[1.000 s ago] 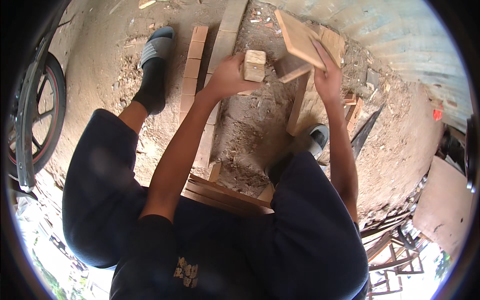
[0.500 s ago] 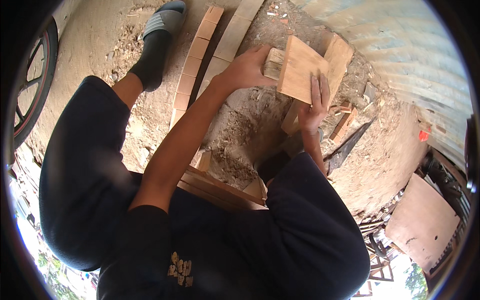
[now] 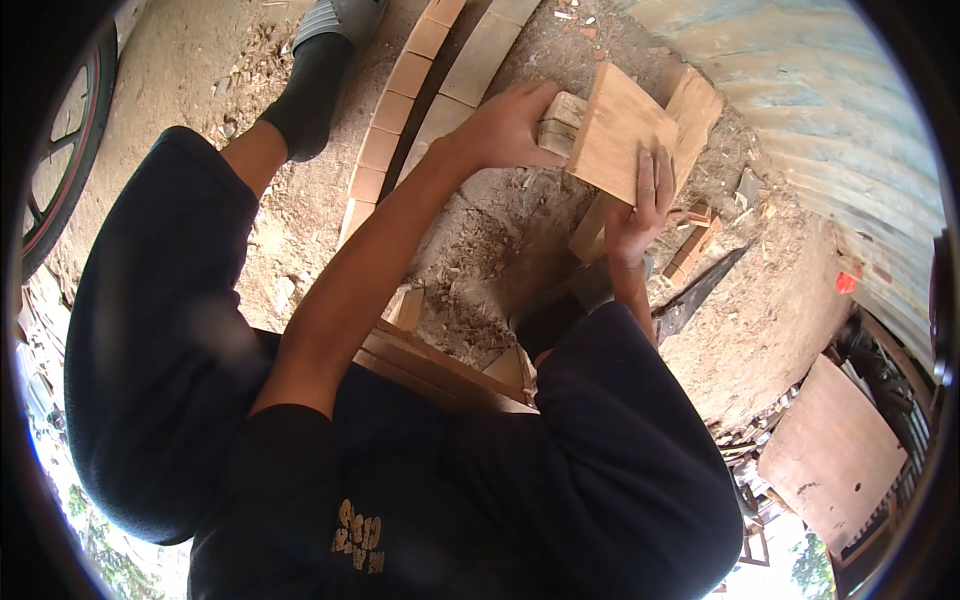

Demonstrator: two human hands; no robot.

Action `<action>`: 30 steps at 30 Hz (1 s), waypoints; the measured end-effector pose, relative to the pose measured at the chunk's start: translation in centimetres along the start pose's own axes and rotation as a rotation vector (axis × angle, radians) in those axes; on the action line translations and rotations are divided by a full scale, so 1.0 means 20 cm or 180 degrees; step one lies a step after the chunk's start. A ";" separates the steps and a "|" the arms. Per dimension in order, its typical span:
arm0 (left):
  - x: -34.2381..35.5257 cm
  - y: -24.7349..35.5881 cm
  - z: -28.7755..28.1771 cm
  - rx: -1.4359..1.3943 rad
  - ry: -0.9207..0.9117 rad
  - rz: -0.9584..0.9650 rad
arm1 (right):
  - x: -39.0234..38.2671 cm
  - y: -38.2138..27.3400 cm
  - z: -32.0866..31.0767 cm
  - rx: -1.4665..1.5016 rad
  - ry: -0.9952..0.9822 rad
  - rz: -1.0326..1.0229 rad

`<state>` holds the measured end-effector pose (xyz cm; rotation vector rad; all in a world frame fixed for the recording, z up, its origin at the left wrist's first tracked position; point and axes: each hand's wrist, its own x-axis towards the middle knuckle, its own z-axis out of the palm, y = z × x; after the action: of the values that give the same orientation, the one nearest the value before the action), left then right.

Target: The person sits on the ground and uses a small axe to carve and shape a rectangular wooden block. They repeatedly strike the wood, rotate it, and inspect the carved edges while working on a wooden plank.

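I see gold lettering on the dark shirt. The left hand clasps wooden blocks; the right hand grips a board by its near edge.

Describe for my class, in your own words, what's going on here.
A person with bent knees is handling wood over a dirt floor. The left hand grips short wooden blocks, apparently two together. The right hand holds a flat wooden board, its fingers spread over the face. The blocks are at the board's left edge; whether they touch is unclear. Beyond the left forearm, two rows of wooden blocks lie on the ground, one reddish, one greyer.
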<state>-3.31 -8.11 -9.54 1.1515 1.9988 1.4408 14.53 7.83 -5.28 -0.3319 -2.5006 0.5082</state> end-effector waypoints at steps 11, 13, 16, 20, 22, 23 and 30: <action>-0.01 -0.01 0.00 -0.0086 -0.0027 -0.0119 | -0.01 0.01 0.00 -0.0010 -0.0043 -0.0078; -0.01 -0.01 0.01 -0.0049 -0.0035 -0.0096 | -0.02 0.02 0.00 -0.0006 -0.0027 -0.0083; -0.01 -0.01 0.02 0.0021 -0.0048 -0.0062 | -0.03 0.03 0.00 -0.0062 -0.0031 -0.0092; 0.00 -0.01 0.01 -0.0050 -0.0105 -0.0065 | -0.04 0.04 0.00 -0.0162 -0.0104 -0.0150; 0.00 0.01 0.00 -0.0190 -0.0170 -0.0023 | -0.03 0.02 -0.01 -0.0110 -0.0089 -0.0175; -0.01 0.01 0.00 -0.0287 -0.0197 0.0062 | -0.01 -0.02 -0.01 -0.0050 -0.0048 -0.0175; 0.01 0.18 -0.08 -0.1858 -0.0640 -0.0850 | -0.05 -0.02 -0.02 -0.0012 -0.0215 -0.0114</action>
<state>-3.23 -8.33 -5.72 0.7100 1.3905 1.5455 15.42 7.28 -5.31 -0.2751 -2.5682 0.5084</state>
